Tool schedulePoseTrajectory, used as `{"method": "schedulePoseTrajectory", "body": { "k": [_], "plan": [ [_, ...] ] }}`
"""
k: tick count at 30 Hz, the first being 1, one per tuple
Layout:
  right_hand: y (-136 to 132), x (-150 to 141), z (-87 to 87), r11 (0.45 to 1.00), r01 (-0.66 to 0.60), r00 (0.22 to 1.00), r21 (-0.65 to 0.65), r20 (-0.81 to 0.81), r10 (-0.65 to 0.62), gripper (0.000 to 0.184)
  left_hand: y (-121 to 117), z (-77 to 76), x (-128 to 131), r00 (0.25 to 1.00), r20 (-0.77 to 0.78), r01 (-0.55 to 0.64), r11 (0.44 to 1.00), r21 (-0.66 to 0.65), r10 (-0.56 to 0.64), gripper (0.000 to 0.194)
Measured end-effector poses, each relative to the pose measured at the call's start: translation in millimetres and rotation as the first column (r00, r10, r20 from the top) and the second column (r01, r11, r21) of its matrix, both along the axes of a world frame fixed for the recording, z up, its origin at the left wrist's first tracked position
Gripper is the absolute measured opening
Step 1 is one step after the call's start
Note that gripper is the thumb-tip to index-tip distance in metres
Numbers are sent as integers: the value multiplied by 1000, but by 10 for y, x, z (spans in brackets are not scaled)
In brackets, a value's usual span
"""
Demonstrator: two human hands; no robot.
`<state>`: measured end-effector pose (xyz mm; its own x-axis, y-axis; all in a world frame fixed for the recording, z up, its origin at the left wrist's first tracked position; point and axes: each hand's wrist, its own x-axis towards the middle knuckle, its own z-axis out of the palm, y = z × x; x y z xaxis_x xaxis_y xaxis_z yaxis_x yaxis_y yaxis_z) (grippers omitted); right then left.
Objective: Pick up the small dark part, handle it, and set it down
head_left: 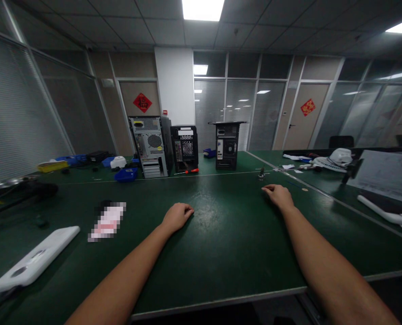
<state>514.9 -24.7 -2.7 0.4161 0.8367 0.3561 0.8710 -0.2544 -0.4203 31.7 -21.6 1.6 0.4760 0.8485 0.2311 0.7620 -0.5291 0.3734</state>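
My left hand (178, 216) rests on the green work table (221, 253), its fingers curled together and no object showing in them. Farther right, my right hand (278, 196) lies low over the tabletop with its fingers bent inward and close together; it holds nothing that I can see. Just beyond its fingertips stands a small metal part (261, 174), apart from the hand. Across the table from both hands are a large grey computer tower (153, 146), a black computer case (184, 149) and a smaller black tower (226, 146) with a flat panel on top. A red-handled screwdriver (191, 171) lies before the middle case.
At left are a white elongated device (36, 259), a pixelated pink-white item (108, 221), a blue tray (125, 174) and a yellow tray (52, 166). At right stand a white helmet-like object (340, 156), a tilted pale panel (385, 176) and a white bar-shaped item (380, 211).
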Motion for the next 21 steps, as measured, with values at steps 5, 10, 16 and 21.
{"method": "schedulePoseTrajectory", "body": {
  "k": [5,10,16,21],
  "plan": [
    [0,-26,-22,997,-53,997,-48,60,56,48,1,-3,0,1000,8,7,1000,-5,-7,32],
    [-30,-326,101,976,-216,966,-32,137,219,45,-22,20,19,999,11,33,999,-14,-33,32],
    [-144,-1352,318,783,-620,777,52,179,604,44,-164,113,117,990,23,142,989,-38,-142,36],
    [-311,-2151,253,542,-840,531,-7,191,826,56,-276,157,222,980,28,195,980,-29,-195,39]
  ]
}}
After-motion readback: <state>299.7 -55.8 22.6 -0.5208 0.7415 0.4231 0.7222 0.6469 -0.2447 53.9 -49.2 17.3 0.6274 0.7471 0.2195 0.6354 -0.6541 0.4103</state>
